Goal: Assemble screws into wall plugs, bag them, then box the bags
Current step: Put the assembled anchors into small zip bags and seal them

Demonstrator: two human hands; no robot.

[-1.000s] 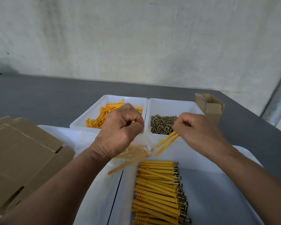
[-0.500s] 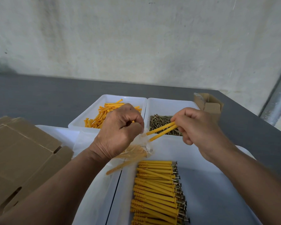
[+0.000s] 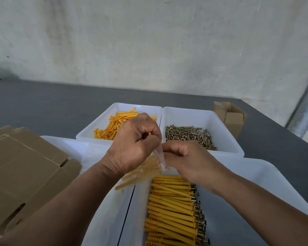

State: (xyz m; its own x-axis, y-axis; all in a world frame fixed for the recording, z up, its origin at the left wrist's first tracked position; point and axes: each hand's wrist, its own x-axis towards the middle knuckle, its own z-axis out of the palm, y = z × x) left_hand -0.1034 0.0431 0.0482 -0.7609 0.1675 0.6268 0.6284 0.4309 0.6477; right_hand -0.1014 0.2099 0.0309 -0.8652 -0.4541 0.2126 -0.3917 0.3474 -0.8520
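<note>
My left hand [image 3: 132, 148] pinches the top of a clear plastic bag [image 3: 158, 157] that holds several yellow wall plugs with screws [image 3: 142, 172]. My right hand [image 3: 188, 160] grips the other side of the bag's mouth, fingers closed on the film; the two plugs it carried are no longer visible in it. Below my hands a white tray [image 3: 267, 176] holds a row of several assembled plugs [image 3: 171, 206]. Behind stand a bin of loose yellow plugs [image 3: 114, 126] and a bin of brass screws [image 3: 188, 137].
Flat brown cardboard boxes [image 3: 25, 169] lie at the left, over another white tray [image 3: 64, 144]. A small open cardboard box [image 3: 231, 118] stands at the back right on the dark grey table [image 3: 43, 107]. A metal post [image 3: 306, 107] rises at the right.
My right hand brought two assembled plugs from above the screw bin to the bag, and now holds the bag's mouth. My left hand kept its grip on the bag.
</note>
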